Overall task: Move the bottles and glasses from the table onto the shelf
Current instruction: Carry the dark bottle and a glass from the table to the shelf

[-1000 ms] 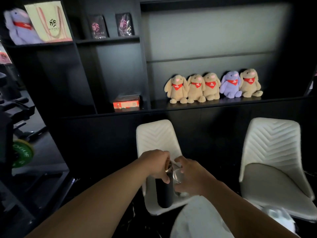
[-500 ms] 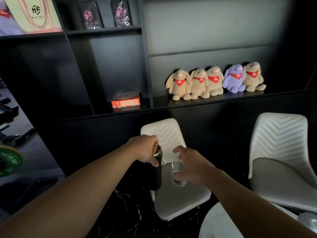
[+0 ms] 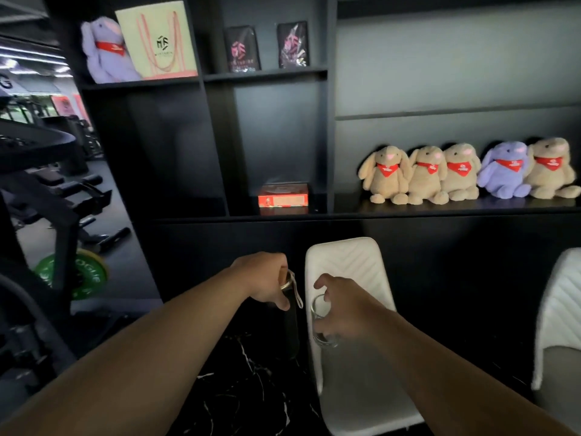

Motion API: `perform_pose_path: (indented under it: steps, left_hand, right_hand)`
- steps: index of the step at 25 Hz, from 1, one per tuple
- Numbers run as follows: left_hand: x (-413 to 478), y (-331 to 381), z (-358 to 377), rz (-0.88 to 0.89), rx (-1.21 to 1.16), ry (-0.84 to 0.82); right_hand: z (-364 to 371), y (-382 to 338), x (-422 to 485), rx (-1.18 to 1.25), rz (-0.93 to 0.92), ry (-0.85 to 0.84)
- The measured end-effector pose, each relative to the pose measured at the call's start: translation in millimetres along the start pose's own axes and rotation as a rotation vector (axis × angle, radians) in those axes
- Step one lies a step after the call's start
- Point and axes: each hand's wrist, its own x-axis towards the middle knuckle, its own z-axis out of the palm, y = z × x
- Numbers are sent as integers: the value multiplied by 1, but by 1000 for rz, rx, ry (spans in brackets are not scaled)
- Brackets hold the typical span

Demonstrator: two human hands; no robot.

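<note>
While the left hand (image 3: 265, 280) grips the top of a black bottle (image 3: 290, 325), fingers clenched around its cap, the right hand (image 3: 347, 306) clasps a clear glass (image 3: 320, 322) just beside it. Both hang in the air before a white chair (image 3: 342, 265), below the black shelf (image 3: 408, 210) where plush rabbits (image 3: 465, 173) and an orange box (image 3: 282, 196) sit.

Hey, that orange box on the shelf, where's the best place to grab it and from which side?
Grip the orange box across its short ends, coming straight in from the open front. It lies flat and low in a narrow compartment, with black uprights close on either side.
</note>
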Motion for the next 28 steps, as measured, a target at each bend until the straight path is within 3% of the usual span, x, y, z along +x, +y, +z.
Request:
perform_pose_path:
  steps: [6, 17, 28]
  left_hand:
    - [49, -168, -55, -149, -22, 28]
    - [162, -442, -152, -219, 29, 89]
    - [372, -632, -160, -303, 7, 89]
  right_hand:
    - [45, -92, 172, -84, -87, -63]
    - [112, -275, 472, -84, -175, -122]
    - [168, -289, 759, -114, -181, -138]
